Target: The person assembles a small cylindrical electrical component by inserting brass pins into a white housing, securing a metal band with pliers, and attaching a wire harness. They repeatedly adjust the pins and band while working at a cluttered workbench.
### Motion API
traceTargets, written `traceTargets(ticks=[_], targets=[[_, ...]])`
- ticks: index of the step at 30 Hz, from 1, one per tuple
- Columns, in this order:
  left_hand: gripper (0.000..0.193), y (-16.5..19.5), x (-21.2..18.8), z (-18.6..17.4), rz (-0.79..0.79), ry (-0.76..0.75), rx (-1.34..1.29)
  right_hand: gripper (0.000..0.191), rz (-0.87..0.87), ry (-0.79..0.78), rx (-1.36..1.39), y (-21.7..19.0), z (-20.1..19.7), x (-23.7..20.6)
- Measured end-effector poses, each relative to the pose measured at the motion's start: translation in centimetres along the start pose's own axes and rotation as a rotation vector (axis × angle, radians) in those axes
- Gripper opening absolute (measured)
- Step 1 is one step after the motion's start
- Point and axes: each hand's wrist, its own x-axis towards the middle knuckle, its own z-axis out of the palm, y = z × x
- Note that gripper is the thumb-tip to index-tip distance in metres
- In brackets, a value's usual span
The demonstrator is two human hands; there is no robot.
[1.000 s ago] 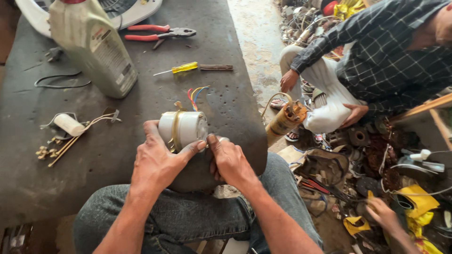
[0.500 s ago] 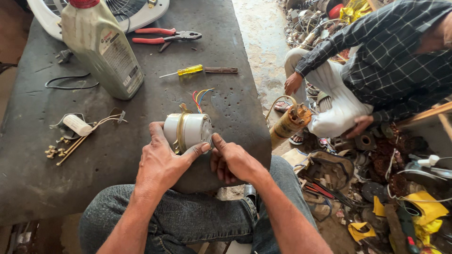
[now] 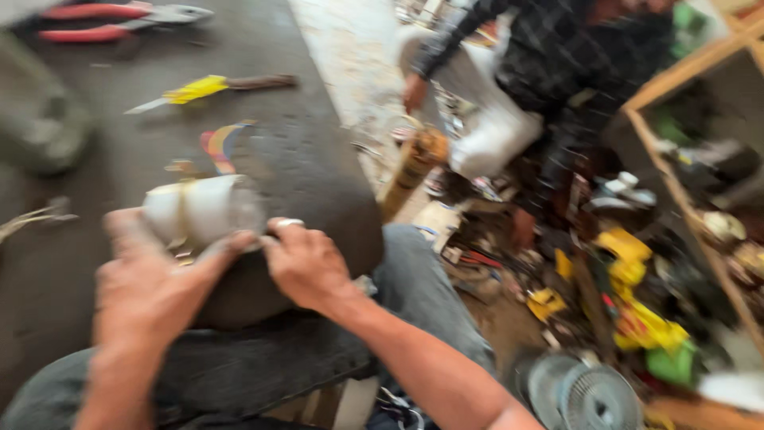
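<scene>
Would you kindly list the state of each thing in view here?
White cylindrical part with a yellow band: lying on its side, held at the table edge.
Left hand: gripping the part.
Right hand: fingertips at the part's end.
Red-handled pliers: lying flat, untouched.
Yellow-handled screwdriver: lying flat, untouched.

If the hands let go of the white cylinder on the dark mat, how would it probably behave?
The white cylinder lies on its side, so it may roll along the dark mat. The yellowish band around it might slow that. Both hands, left and right, steady it, so it probably resists a one-handed grip.

Heavy motion blur, soft daylight
</scene>
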Motion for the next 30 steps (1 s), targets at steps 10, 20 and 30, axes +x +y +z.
traceTargets(ticks=[10,20,30], targets=[[0.051,-4.6,2.8,4.9,0.158,-0.243,-0.554,0.033,0.701,-0.309,0.520,-2.4,-4.9,3.0],[0.047,-7.1,5.5,7.8,0.167,-0.359,-0.722,0.037,0.795,-0.233,0.629,-3.2,-6.8,2.8],[0.052,-7.5,4.0,6.9,0.285,-0.169,-0.543,0.012,0.448,0.345,-0.048,9.0,-5.6,-9.5]])
